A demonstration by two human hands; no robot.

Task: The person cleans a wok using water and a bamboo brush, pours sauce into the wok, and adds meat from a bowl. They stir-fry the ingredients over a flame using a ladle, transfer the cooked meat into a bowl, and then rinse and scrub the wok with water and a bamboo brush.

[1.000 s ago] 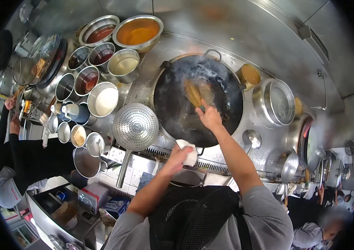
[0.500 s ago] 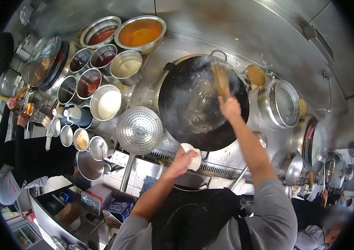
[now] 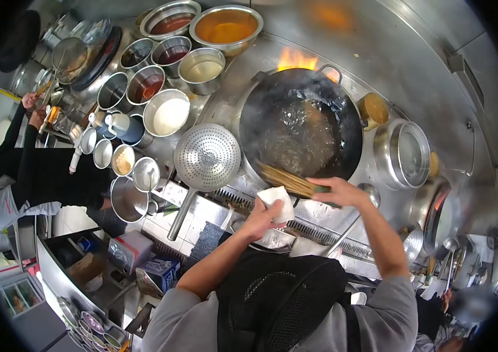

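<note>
A black wok [image 3: 348,146] with bubbling, murky water sits on the range, and flames [image 3: 296,58] rise behind its far rim. My right hand [image 3: 338,192] grips a bamboo wok brush [image 3: 289,180], whose bristles point left across the wok's near edge. In my left hand [image 3: 262,220] is a folded white cloth [image 3: 277,202], held at the near side of the wok by its handle. Whether the cloth is around that handle I cannot tell. A large perforated strainer [image 3: 208,157] lies left of the wok, its handle toward me.
Metal pots of sauces [image 3: 166,114] and two wide bowls [image 3: 225,26] crowd the left. On the right stand a steel pot [image 3: 404,154], a wooden-looking round brush end [image 3: 373,110] and a ladle [image 3: 368,196]. Another person [image 3: 37,176] works at far left.
My right hand has brought the brush from the wok's far side back to its near edge. Flames now show behind the wok. The whole view has shifted slightly.
</note>
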